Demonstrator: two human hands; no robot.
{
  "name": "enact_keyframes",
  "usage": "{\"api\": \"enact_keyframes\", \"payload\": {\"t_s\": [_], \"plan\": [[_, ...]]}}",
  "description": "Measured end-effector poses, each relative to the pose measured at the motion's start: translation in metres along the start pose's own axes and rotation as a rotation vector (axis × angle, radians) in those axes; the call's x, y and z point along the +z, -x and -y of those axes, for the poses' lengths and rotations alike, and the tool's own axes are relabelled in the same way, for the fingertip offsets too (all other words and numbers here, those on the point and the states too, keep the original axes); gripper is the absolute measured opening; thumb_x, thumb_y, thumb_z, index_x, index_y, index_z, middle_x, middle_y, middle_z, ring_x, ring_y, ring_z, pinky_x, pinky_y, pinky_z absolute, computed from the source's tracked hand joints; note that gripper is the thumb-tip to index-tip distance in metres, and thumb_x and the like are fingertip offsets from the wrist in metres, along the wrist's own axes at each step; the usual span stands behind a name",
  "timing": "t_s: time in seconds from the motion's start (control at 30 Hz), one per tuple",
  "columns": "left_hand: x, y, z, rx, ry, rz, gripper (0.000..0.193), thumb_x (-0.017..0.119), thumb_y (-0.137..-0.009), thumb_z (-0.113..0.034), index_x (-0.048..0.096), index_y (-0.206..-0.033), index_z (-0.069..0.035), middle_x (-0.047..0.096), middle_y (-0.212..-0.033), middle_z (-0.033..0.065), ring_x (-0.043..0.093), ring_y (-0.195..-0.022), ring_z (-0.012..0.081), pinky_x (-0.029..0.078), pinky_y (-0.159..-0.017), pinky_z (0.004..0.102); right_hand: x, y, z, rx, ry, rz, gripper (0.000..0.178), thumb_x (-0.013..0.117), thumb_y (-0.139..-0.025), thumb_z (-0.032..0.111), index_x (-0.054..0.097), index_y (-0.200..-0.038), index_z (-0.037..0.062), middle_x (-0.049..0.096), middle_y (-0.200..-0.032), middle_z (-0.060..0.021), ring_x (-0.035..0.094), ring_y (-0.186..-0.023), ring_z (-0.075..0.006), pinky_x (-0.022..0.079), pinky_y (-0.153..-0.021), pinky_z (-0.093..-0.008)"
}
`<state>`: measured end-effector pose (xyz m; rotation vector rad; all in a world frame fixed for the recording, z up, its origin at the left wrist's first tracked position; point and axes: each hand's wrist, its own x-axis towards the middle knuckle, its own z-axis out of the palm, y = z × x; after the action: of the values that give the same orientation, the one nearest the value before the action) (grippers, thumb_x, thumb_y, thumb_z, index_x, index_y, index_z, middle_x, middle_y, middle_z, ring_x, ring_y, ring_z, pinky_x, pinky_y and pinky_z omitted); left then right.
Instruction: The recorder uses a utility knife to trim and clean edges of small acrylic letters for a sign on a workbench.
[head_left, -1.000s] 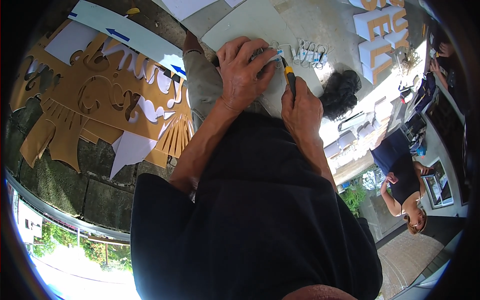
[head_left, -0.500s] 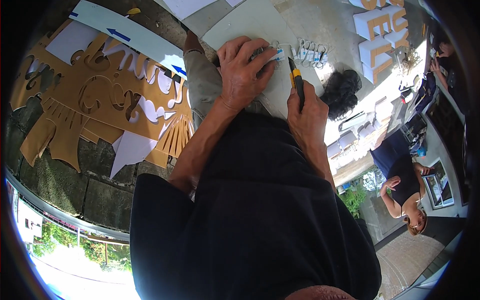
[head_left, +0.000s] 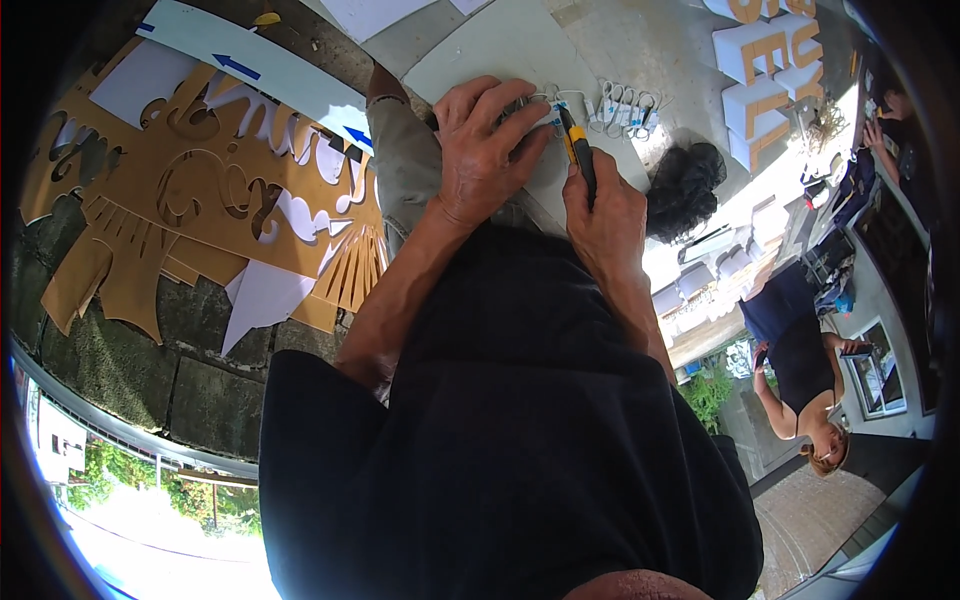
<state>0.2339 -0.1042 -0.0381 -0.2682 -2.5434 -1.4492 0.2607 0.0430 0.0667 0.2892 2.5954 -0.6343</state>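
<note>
My right hand is closed around a yellow and black utility knife, its tip pointing away from me. The tip is over a small bundle of white-and-blue pieces with looped pale wires, which look like LED modules. The bent fingers of my left hand close on the left part of this bundle and hide some of it. Just to the right lies a second wired bundle of the same kind. Both rest on a pale grey board.
Black netting is bunched right of my knife hand. White-sided cut-out letters stand farther right. Brown cut-out sheets and a long pale strip with blue arrows lie at left. One person stands at right; another person's hand shows above.
My right hand and the knife have shifted slightly left, bringing the tip over the bundle under my left hand. The left hand has barely moved. The standing person's arm has moved outward.
</note>
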Motion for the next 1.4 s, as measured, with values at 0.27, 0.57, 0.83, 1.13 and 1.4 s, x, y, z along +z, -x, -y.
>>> {"api": "enact_keyframes", "payload": {"t_s": [0.27,0.57,0.83,1.13,1.4], "plan": [[-0.0005,0.0006,0.0005,-0.008,-0.004,0.007,0.034,0.089,-0.070,-0.012,0.077,-0.102,-0.016,0.067,-0.119,-0.0012,0.058,-0.112,0.0258,0.041,-0.095,0.0441,0.0020,-0.0019,-0.0003,-0.001,-0.004,0.006,0.023,0.063,-0.099,0.014,0.058,-0.115,-0.0006,0.069,-0.081,-0.0250,0.069,-0.071,-0.0453,0.052,-0.061,-0.0528],[0.0001,0.0018,0.0010,-0.018,-0.009,0.002,0.035,0.092,-0.069,-0.013,0.080,-0.102,-0.018,0.069,-0.117,-0.0030,0.058,-0.113,0.0239,0.041,-0.094,0.0413,0.0031,-0.0011,-0.0009,0.001,-0.006,0.003,0.023,0.063,-0.099,0.014,0.058,-0.115,-0.0007,0.069,-0.082,-0.0252,0.069,-0.071,-0.0460,0.052,-0.061,-0.0532],[-0.0010,0.0005,0.0004,-0.001,-0.003,-0.002,0.034,0.088,-0.070,-0.011,0.077,-0.102,-0.016,0.067,-0.119,-0.0008,0.059,-0.112,0.0258,0.042,-0.095,0.0435,0.0033,0.0002,-0.0004,-0.019,-0.001,-0.004,0.023,0.063,-0.098,0.014,0.058,-0.115,-0.0010,0.070,-0.083,-0.0254,0.069,-0.072,-0.0463,0.052,-0.062,-0.0533],[-0.0014,0.0011,-0.0003,-0.005,-0.002,0.001,0.034,0.088,-0.071,-0.011,0.077,-0.102,-0.016,0.067,-0.119,-0.0008,0.059,-0.112,0.0263,0.042,-0.095,0.0438,0.0051,-0.0007,-0.0008,-0.020,0.023,-0.001,0.024,0.063,-0.098,0.014,0.058,-0.116,-0.0009,0.070,-0.084,-0.0262,0.069,-0.072,-0.0466,0.052,-0.062,-0.0537],[-0.0005,0.0014,-0.0001,-0.002,-0.005,0.001,0.034,0.088,-0.070,-0.011,0.078,-0.103,-0.015,0.067,-0.119,-0.0008,0.059,-0.112,0.0263,0.042,-0.096,0.0436,0.0061,-0.0023,0.0053,-0.053,0.090,-0.015,0.016,0.063,-0.098,0.013,0.054,-0.103,0.0003,0.067,-0.081,-0.0249,0.068,-0.068,-0.0455,0.052,-0.059,-0.0529]]}}
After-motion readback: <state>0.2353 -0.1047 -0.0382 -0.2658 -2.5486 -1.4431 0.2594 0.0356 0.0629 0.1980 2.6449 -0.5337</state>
